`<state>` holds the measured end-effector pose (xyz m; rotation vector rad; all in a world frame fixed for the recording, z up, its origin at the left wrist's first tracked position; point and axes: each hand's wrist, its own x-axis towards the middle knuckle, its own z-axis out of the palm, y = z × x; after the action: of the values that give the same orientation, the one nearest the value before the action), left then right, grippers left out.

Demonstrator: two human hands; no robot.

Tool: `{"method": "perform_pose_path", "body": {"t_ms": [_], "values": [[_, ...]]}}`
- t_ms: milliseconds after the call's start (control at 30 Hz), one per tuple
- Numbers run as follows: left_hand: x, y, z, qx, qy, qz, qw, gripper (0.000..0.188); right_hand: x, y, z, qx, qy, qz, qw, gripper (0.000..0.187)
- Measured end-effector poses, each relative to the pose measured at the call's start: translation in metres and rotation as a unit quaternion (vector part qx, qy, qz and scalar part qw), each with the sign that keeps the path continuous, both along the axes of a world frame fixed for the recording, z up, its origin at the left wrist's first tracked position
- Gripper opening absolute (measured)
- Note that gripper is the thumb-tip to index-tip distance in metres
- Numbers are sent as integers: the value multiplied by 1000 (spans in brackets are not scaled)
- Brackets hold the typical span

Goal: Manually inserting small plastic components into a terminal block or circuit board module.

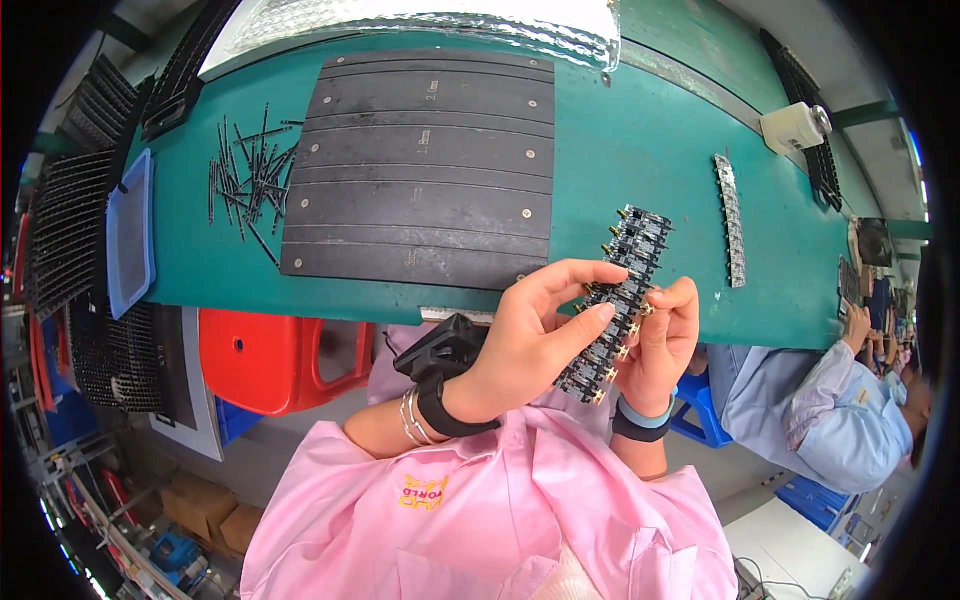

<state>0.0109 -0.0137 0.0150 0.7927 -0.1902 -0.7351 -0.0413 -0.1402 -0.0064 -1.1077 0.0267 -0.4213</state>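
My left hand (535, 335) grips a narrow black circuit board panel (640, 238) between thumb and fingers, tilted in front of my chest by the table's near edge. Small green-yellow parts stick out along the panel's left edge. Gold-coloured pieces line the lower part of its right edge. At that right edge my right hand (655, 345) is closed, its thumb and finger pinching the border beside the gold pieces. Whatever lies right between those fingertips is hidden. A similar light-grey strip of boards (731, 220) rests on the green table to the right.
A dark grooved metal plate (420, 160) lies on the green table (610, 150). Left of it are loose thin black strips (255, 170) and a blue tray (132, 235). A white bottle (795, 128) stands far right. Below are a red stool (255, 360) and, rightward, a seated co-worker (830, 420).
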Motion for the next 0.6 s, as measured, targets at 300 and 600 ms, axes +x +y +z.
{"method": "perform_pose_path", "body": {"t_ms": [300,600], "values": [[0,0,-1,4,3,5,1000,27,-1,1,6,-8,37,9,999,14],[1,2,1,5,-13,-19,1000,28,2,-2,9,-11,13,11,1000,21]]}}
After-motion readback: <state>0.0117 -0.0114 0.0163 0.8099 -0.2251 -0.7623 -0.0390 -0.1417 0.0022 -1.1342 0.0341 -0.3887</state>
